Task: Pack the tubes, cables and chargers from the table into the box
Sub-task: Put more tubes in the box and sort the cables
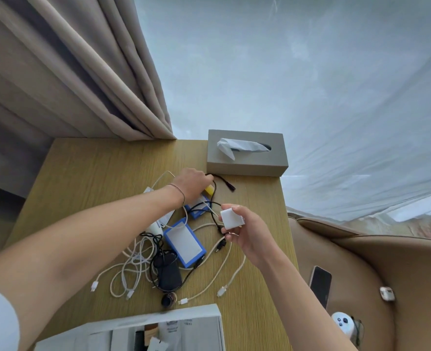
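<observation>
Cable tangle (143,264) crowds table (87,173) middle (tissue box (247,163) behind); left strip bare

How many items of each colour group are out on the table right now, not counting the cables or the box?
Blue-framed packs: 2, one near the middle, one partly under the left hand
White charger: 1, held in the right hand
Black charger: 1
Yellow tube: 1
Grey tissue box: 1
Total: 6

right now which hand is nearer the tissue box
Left. The left hand is just in front of the tissue box, gripping a black cable by its near-left corner. The right hand holds a white charger farther toward the person.
</observation>
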Tool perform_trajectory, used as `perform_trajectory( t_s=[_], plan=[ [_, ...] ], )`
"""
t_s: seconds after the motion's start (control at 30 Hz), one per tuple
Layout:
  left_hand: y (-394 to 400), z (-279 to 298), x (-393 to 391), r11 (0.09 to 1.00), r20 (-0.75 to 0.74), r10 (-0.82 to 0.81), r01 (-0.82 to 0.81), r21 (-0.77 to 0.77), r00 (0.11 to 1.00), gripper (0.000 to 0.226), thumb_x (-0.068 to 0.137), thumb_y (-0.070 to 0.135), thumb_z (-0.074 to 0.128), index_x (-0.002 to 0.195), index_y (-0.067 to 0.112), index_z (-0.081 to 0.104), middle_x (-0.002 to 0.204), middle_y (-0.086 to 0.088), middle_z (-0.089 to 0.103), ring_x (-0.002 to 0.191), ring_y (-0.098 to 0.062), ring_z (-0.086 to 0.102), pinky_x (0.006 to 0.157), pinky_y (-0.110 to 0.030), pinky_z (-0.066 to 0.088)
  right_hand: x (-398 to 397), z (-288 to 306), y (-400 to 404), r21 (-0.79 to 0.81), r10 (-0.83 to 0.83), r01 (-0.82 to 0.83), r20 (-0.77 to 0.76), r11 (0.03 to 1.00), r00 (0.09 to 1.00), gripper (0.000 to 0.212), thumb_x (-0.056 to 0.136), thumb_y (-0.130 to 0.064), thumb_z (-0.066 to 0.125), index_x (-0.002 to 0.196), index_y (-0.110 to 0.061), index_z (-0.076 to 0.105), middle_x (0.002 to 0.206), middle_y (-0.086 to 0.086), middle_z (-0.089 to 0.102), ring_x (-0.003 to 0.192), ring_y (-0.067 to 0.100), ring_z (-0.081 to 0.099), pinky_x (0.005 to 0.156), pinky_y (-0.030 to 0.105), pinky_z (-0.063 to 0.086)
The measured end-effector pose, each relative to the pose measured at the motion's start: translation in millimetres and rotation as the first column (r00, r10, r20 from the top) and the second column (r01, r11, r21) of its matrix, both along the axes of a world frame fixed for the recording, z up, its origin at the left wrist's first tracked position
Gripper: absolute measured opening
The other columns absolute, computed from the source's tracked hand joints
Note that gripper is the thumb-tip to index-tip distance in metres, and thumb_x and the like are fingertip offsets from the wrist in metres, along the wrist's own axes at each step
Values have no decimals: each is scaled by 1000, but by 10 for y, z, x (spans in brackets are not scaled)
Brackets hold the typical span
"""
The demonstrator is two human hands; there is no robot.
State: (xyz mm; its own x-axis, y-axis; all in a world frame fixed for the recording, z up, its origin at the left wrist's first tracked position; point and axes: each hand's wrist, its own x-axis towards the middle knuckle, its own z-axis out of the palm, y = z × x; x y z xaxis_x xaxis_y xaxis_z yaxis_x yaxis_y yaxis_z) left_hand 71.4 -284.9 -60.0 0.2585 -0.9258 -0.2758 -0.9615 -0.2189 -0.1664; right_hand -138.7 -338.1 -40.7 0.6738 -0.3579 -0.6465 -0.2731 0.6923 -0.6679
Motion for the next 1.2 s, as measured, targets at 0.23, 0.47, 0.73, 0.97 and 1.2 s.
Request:
perform_trajectory(
  t_s=[0.23, 0.47, 0.73, 0.97, 1.2],
  plan=[
    [443, 251, -66, 885, -387, 203, -338, -321, 900, 10, 92, 23, 59, 94, 13, 60, 81, -10, 66, 76, -34, 61, 60, -34, 40, 27, 193, 146, -163, 88, -88, -7, 983, 996, 29, 89, -12, 64, 117, -9, 59, 90, 11, 77, 68, 19, 55, 64, 29, 44],
    [1132, 663, -445, 720, -653, 268, -597, -353, 709, 29, 92, 39, 64, 76, 16, 56, 64, -5, 58, 64, -29, 53, 55, -37, 39, -14, 512, 581, -347, 219, -204, 6, 915, 976, 26, 91, -21, 69, 113, -6, 66, 83, 10, 73, 59, 14, 46, 57, 27, 36],
    [2148, 1057, -863, 495, -783, 292, -787, -367, 549, 33, 97, 34, 56, 71, 14, 64, 57, -2, 56, 58, -28, 51, 54, -36, 38, -190, 905, 1373, -435, 307, -302, -60, 848, 950, 12, 90, -27, 62, 92, -16, 64, 58, -6, 51, 48, 8, 40, 48, 23, 29],
    [3088, 943, -1095, 395, -791, 374, -855, -335, 483, 36, 95, 24, 57, 63, 9, 49, 53, -1, 42, 50, -20, 36, 51, -35, 30, -432, 854, 2053, -392, 559, -577, -172, 716, 811, 10, 91, -18, 67, 86, -9, 68, 64, 6, 57, 54, 14, 45, 49, 22, 34],
    [3597, 888, -1193, 396, -785, 415, -868, -300, 461, 32, 87, 29, 50, 64, 7, 46, 53, 0, 39, 49, -20, 33, 50, -34, 26, -527, 382, 2689, -381, 604, -722, -395, 577, 692, 33, 89, -33, 69, 76, -2, 68, 52, 3, 54, 48, 19, 45, 51, 27, 37]
  ],
)
